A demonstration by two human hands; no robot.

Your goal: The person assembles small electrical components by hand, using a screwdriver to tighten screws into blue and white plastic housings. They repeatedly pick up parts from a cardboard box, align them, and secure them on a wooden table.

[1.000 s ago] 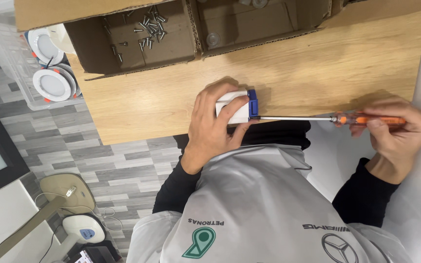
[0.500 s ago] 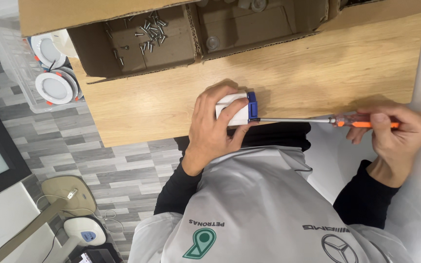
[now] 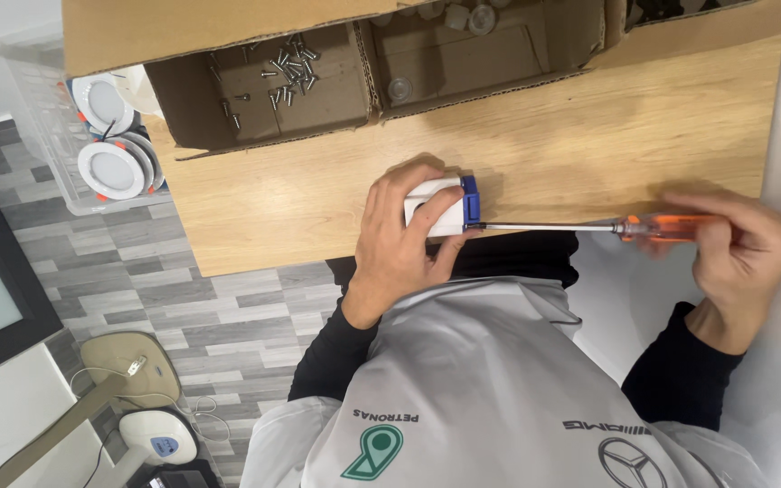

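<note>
My left hand [image 3: 401, 242] grips a small white plastic box with a blue end piece [image 3: 443, 207] and presses it against the near edge of the wooden table [image 3: 589, 136]. My right hand [image 3: 736, 256] is closed round the orange handle of a long screwdriver [image 3: 589, 228]. The thin metal shaft lies level along the table edge, and its tip meets the blue end of the box. My fingers hide part of the box.
An open cardboard box [image 3: 354, 77] stands at the back of the table; its left compartment holds several loose screws [image 3: 286, 72] and its right one small round parts. A clear bin with round white light fittings [image 3: 110, 167] stands on the grey floor at the left.
My right hand has shifted its fingers on the screwdriver handle, as in turning it. The left hand and the white box have stayed in place.
</note>
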